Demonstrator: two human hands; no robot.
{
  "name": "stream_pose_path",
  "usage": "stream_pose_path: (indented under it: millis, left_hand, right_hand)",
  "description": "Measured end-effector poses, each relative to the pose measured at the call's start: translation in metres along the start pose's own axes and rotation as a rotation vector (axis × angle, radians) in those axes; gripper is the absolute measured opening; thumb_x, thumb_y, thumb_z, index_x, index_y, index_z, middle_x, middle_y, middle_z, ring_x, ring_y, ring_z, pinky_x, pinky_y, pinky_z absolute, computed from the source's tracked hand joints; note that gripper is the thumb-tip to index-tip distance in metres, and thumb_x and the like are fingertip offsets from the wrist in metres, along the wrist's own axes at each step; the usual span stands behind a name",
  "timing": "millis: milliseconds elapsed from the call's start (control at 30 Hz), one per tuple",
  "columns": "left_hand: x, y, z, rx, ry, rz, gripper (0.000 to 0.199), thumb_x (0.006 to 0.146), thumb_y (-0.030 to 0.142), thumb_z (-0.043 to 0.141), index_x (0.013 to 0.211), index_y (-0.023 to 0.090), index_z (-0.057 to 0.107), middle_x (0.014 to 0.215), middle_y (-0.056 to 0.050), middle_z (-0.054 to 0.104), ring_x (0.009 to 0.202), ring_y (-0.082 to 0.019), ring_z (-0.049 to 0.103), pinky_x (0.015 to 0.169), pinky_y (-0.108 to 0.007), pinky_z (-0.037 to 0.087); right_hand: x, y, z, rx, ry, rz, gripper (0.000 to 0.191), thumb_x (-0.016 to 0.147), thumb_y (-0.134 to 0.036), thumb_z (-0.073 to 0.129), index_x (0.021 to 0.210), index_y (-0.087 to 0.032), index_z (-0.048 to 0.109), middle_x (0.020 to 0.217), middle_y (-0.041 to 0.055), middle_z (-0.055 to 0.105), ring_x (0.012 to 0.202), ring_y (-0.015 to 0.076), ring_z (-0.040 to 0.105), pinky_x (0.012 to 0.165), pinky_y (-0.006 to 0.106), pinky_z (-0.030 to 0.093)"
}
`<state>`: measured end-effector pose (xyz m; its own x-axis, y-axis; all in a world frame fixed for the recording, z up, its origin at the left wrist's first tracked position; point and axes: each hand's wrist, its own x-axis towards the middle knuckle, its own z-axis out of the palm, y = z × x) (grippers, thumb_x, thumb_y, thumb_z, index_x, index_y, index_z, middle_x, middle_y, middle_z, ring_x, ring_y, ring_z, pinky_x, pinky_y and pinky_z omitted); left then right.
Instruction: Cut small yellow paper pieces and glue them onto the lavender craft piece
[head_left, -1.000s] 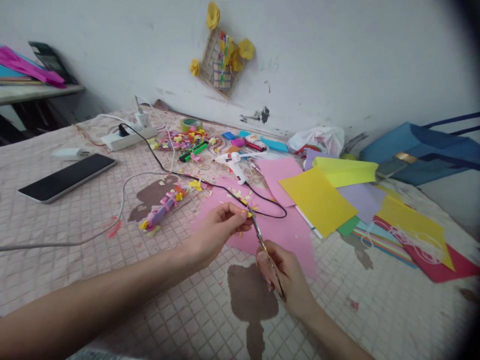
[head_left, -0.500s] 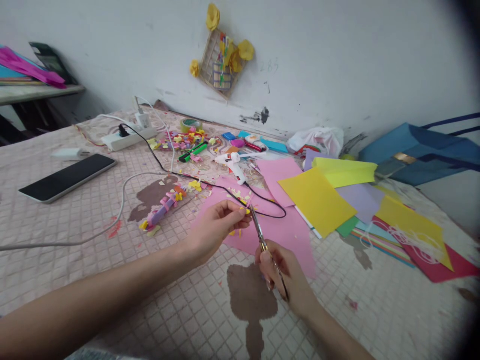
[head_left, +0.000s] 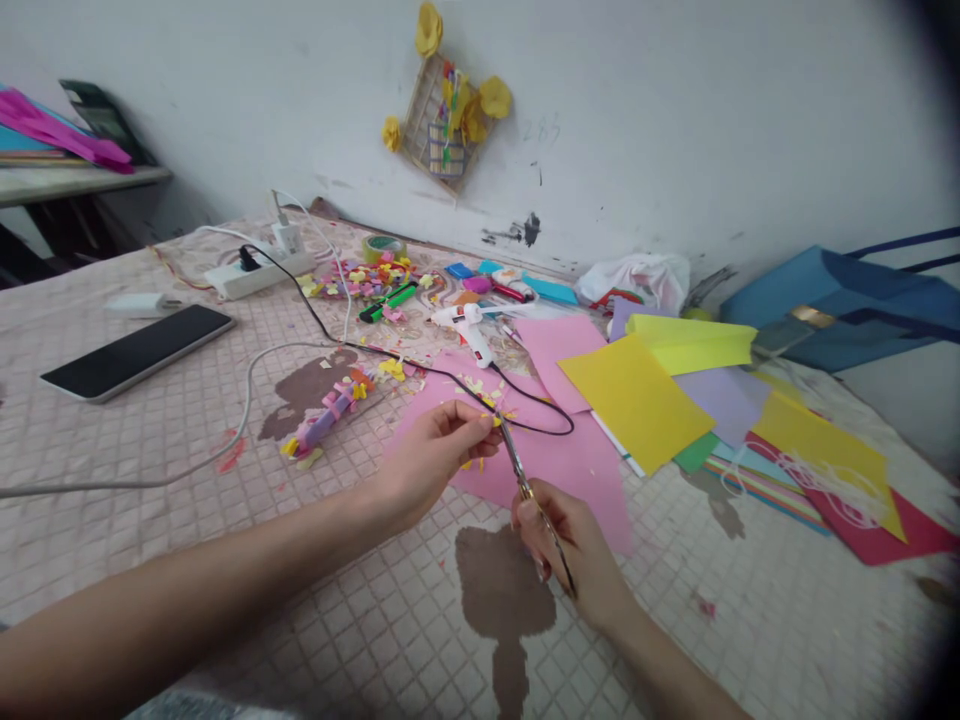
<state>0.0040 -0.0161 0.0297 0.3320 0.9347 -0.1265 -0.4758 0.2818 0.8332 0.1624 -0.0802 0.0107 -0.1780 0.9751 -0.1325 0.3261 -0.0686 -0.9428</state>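
Observation:
Between the thumb and fingers of my left hand (head_left: 450, 450) is a small yellow paper piece (head_left: 496, 421). My right hand (head_left: 562, 545) is wrapped round the handles of a pair of scissors (head_left: 514, 458), whose blade tips meet the yellow piece. Below both hands lies a pink sheet (head_left: 555, 480) with small yellow and cream scraps (head_left: 476, 385) on it. A black cable (head_left: 450, 378) crosses the sheet just beyond my fingers. To the left rests a purple strip (head_left: 322, 425) decorated with pink, yellow and orange paper pieces.
A white glue gun (head_left: 469, 330) lies beyond my hands, near a green cutter (head_left: 388, 302). Coloured sheets (head_left: 637, 400) spread to the right, before a blue bag (head_left: 832, 310). At left are a phone (head_left: 139, 352) and a power strip (head_left: 259, 275).
The scissor tips have shifted slightly left and look closer together at the yellow piece. Both hands stay nearly where they were, and the view has moved very slightly.

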Motion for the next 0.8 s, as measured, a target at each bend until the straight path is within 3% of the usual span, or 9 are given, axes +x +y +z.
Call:
stream_pose_path:
  millis: [800]
  left_hand:
    - [-0.0019,-0.0036,0.0014,-0.035,0.012,-0.003,0.014,0.075,0.023,0.065,0.072,0.014,0.055,0.074,-0.001,0.061,0.068,-0.01,0.056,0.071,-0.027,0.042]
  right_hand:
    - [-0.0006,0.0016,0.0018,-0.033,0.012,-0.04,0.04,0.086,-0.053,0.043,0.064,-0.02,0.039,0.049,-0.0068,0.036,0.042,0.0085,0.034,0.041,0.022,0.025]
